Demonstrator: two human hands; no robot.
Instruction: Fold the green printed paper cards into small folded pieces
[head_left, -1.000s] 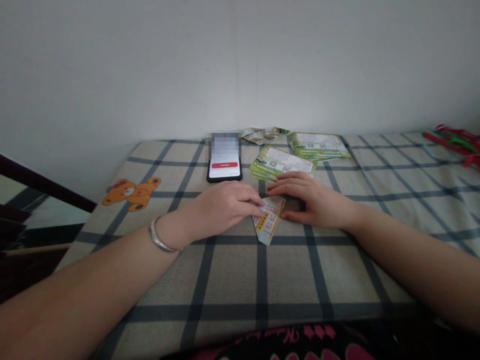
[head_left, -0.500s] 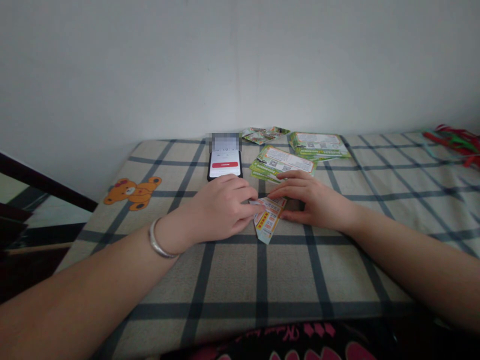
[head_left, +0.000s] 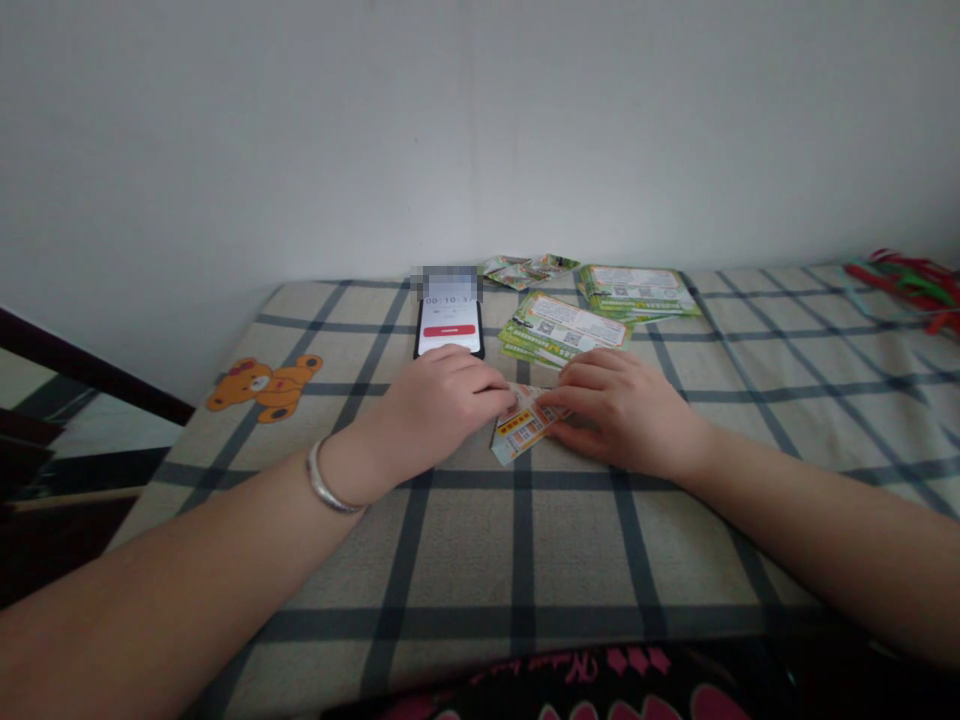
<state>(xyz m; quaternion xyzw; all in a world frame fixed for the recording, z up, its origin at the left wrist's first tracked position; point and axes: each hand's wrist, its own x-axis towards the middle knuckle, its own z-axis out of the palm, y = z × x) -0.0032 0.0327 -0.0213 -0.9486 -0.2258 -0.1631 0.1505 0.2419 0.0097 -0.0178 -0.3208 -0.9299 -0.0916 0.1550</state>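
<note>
A folded printed paper (head_left: 517, 432), white with orange and yellow print, lies on the tablecloth between my hands. My left hand (head_left: 442, 412), with a silver bangle (head_left: 324, 482) at the wrist, has its fingers closed on the paper's left side. From the other side my right hand (head_left: 626, 410) grips the same paper, fingers bent over its upper right part. The fingertips hide some of the folds. Just beyond my right hand is a fanned pile of green and white flyers (head_left: 564, 328).
A phone (head_left: 448, 318) showing a timer lies behind my left hand. Several folded papers (head_left: 529, 270) and a second stack of flyers (head_left: 637, 290) are near the wall. Red and green strips (head_left: 911, 285) lie far right. A bear picture (head_left: 266, 388) is on the checked tablecloth (head_left: 450, 560).
The paper has turned, its pointed lower end swinging left and slightly up. My right hand has shifted slightly down, with its fingers now over the paper.
</note>
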